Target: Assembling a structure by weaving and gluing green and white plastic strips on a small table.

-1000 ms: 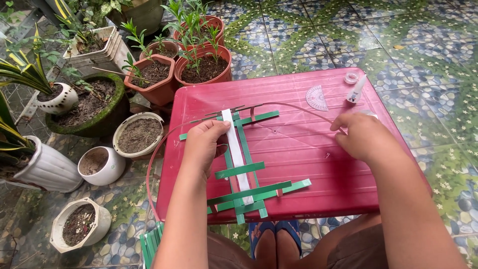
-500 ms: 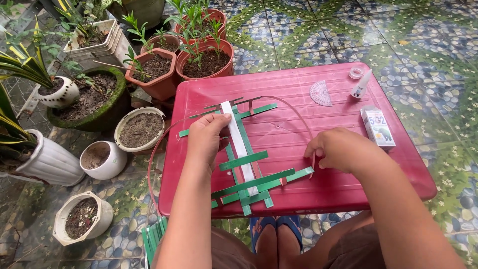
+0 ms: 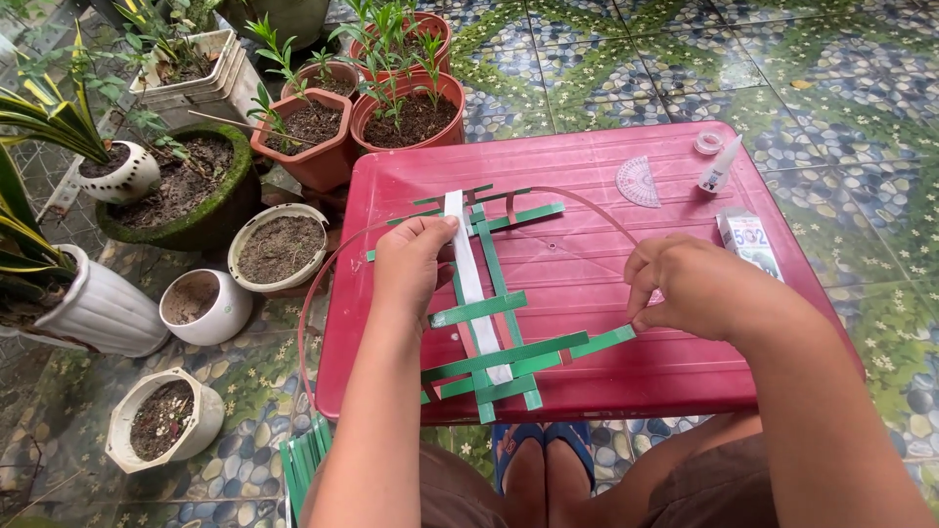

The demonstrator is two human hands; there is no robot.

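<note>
**Two hands at a green strip weave on a red table**

Off to the table's nine o'clock side, pots crowd the tiled floor: a white ribbed pot (image 3: 93, 308), a small white bowl-shaped pot (image 3: 203, 306) and a wide soil-filled pot (image 3: 278, 248), with terracotta pots (image 3: 406, 110) of green shoots up at eleven o'clock. A bundle of spare green strips (image 3: 301, 460) lies on the floor by the near corner.

On the red plastic table (image 3: 587, 376) the left hand (image 3: 411, 264) has its fingers curled shut, pinching the upper part of a white strip (image 3: 468, 274) that runs from twelve to six o'clock through the woven green strips (image 3: 499, 362). A thin reddish hoop (image 3: 318, 284) arcs around the weave, passing behind both hands.

The right hand (image 3: 690, 288) sits at three o'clock of the weave, fingers bent closed near the end of the lowest long green strip and the hoop; I cannot tell just which it grips, as the knuckles hide the fingertips.

Past it, toward one o'clock, lie a clear protractor (image 3: 638, 182), a small glue tube (image 3: 719, 166) and a glue packet (image 3: 749, 242), all well apart from the weave.
</note>
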